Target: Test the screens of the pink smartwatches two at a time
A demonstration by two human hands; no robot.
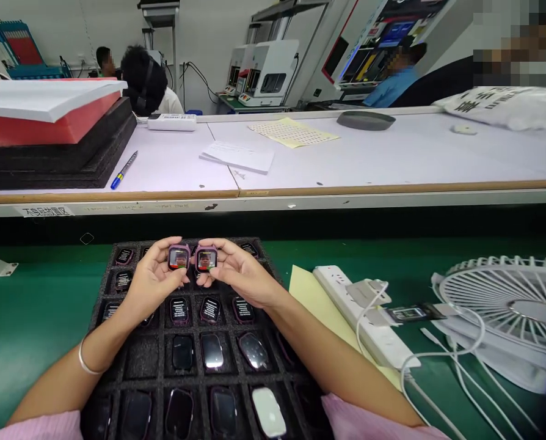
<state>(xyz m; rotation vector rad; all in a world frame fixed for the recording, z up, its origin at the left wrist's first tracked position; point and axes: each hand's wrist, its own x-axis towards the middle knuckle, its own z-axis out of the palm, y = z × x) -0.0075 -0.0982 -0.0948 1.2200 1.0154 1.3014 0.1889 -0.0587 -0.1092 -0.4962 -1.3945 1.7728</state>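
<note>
My left hand [159,275] is closed around the edges of a smartwatch [178,257] with a purple case and a lit screen. A second smartwatch [206,260] of the same look is pinched in my right hand [236,269], close beside the first. Both are strapless, their screens facing me with a picture on them. Beneath the hands lies a black foam tray [145,357] with square compartments. Several watches in its upper rows show white text, such as this watch [179,310]; lower ones, like this watch [182,352], have dark screens. A white rounded device [269,412] sits in the bottom row.
Right of the tray are a power strip [369,318], yellow paper [305,287], white cables and a white fan [506,311]. A raised shelf [346,165] behind holds stacked foam [48,134], a pen [124,170], papers [239,157] and a grey dish [366,120]. Other people sit beyond.
</note>
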